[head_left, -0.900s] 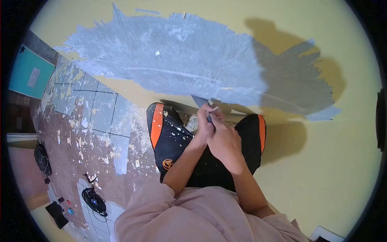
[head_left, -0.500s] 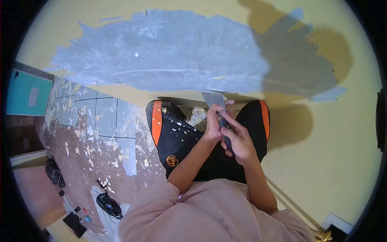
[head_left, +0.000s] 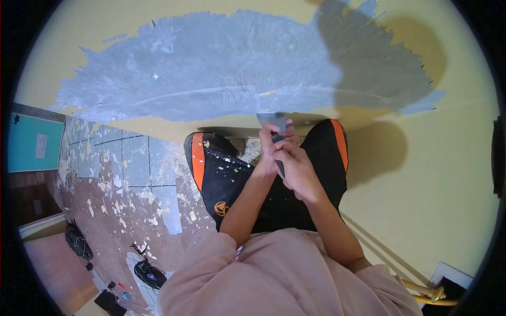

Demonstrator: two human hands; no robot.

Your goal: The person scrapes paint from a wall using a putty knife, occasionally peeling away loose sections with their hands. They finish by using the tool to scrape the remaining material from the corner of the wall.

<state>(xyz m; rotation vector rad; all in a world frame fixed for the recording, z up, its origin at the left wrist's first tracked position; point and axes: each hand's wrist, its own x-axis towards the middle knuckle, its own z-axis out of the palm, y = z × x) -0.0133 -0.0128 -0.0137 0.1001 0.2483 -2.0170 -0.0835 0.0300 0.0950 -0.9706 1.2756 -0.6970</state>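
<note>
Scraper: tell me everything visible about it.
The scraper has a flat grey blade, metallic in look, widening toward its far edge, and a slim dark handle, material unclear. The blade points toward the wall, its edge by the grey patch's lower border; contact can't be told. The left grip holds it near the blade, the right grip around the handle, hiding much of it.

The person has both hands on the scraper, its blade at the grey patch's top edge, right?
The head view shows the blade at the lower edge of the grey patch, not the top; the left hand and the right hand are indeed on the scraper.
</note>
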